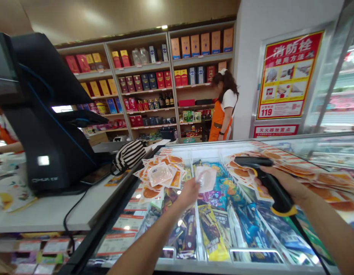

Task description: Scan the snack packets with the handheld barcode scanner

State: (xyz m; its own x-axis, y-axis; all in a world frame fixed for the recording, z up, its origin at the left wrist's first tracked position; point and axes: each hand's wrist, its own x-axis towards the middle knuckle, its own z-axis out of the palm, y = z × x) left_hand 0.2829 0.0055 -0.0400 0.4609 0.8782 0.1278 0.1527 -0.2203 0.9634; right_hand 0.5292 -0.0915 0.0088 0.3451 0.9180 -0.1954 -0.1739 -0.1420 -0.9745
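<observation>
Over the glass-topped freezer, my left hand pinches the edge of a small whitish packet, slightly blurred. My right hand is wrapped round the handle of a black barcode scanner with yellow trim, its head pointing left and its cable running down to the lower right. A pile of orange-and-white packets, with a clear one on top, lies left of my left hand. More such packets lie beneath and to the right of the scanner.
Colourful bagged goods fill the freezer under the glass. On the left counter stand a black checkout terminal and a striped black-and-white pouch. A person in an orange apron stands behind, by shelves of boxes.
</observation>
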